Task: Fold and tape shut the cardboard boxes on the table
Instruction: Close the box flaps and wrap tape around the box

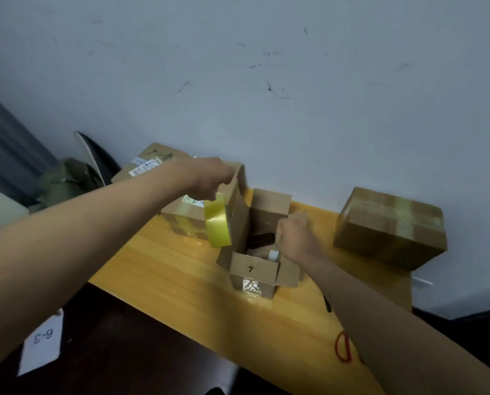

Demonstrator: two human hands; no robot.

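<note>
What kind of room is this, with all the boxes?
Probably a packing or mailroom corner: cardboard boxes on a wooden table, one taped box already sealed, an open box marked 7, and yellow tape held by the left hand.

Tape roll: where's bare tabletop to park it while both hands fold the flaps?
Bare wooden table lies left of the open box marked 7, toward the near edge. The tape roll hangs from the left hand. Crowded: far left boxes; taped box right; scissors by the right forearm.
</note>
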